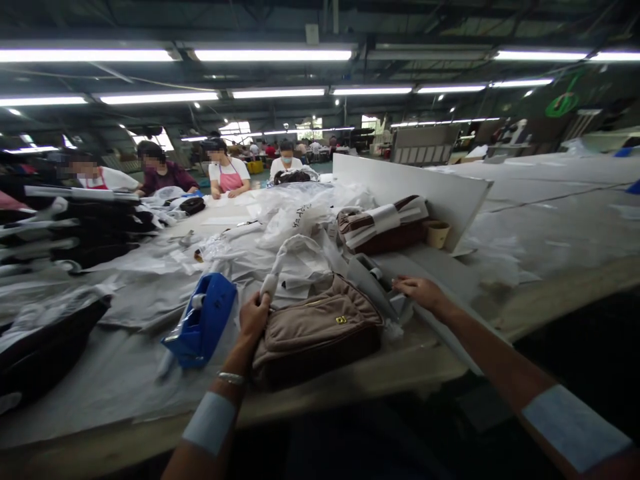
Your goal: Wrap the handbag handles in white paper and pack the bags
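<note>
A tan-brown handbag (320,328) lies on the table in front of me. My left hand (253,313) is closed around its paper-wrapped handle (287,257) at the bag's left end. My right hand (421,292) rests just right of the bag, fingers bent onto grey wrapping and clear plastic (385,293); I cannot make out whether it grips anything. Both forearms carry white patches.
A blue tape dispenser (203,320) stands left of my left hand. Behind lie clear plastic bags (295,220), another wrapped brown bag (383,227), a paper cup (439,234) and a white board (415,187). Dark bags pile at left (65,227). Several workers sit at the far end.
</note>
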`<state>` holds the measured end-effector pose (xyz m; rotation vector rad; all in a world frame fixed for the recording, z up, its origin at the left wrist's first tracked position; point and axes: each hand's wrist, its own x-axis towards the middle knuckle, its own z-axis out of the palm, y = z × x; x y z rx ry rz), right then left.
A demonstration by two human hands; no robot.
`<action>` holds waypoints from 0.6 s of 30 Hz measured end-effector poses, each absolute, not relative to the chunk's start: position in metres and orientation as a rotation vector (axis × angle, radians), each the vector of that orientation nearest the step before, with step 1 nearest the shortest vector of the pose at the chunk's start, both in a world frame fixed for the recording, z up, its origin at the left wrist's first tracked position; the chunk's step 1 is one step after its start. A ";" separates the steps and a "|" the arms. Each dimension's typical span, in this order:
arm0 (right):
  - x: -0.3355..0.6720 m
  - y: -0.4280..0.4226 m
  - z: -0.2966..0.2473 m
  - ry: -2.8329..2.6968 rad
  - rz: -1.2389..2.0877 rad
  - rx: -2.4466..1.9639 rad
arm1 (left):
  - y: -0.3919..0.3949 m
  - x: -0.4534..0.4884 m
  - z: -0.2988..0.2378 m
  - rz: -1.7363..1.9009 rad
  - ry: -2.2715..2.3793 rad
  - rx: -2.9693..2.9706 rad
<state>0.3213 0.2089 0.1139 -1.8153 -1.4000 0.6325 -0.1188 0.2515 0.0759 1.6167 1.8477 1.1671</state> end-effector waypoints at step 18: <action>0.328 0.129 0.126 -0.770 1.104 -1.431 | 0.250 -0.118 0.075 1.211 1.841 1.632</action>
